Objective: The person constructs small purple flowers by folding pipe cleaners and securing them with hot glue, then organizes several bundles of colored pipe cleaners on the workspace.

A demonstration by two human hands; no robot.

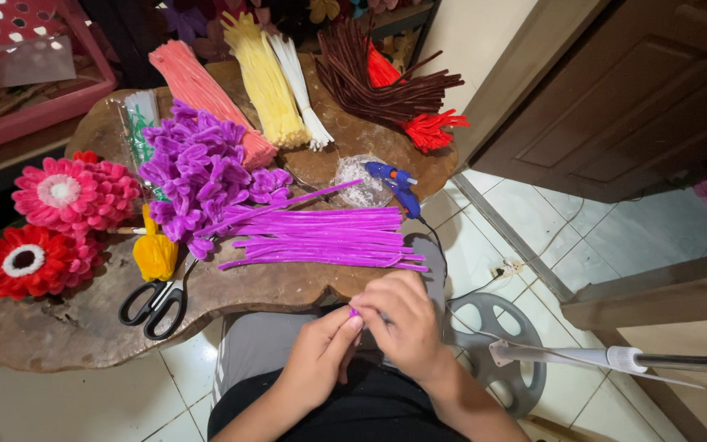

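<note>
Both hands meet over my lap, below the front edge of a brown wooden table [272, 286]. My left hand [321, 354] and my right hand [403, 321] pinch a small piece of purple pipe cleaner [354, 312] between their fingertips; most of it is hidden by the fingers. Just above the hands, a loose bundle of straight purple pipe cleaners [321, 236] lies on the table. A heap of curled purple pipe-cleaner petals [198, 168] sits to its upper left.
Black-handled scissors [155, 304] and a yellow tuft [155, 254] lie at the table front. Pink [75, 192] and red [30, 260] pipe-cleaner flowers rest at left. A blue glue gun [396, 184] sits right; salmon, yellow, white, brown and red bundles lie behind. A fan base [497, 348] stands on the tiles.
</note>
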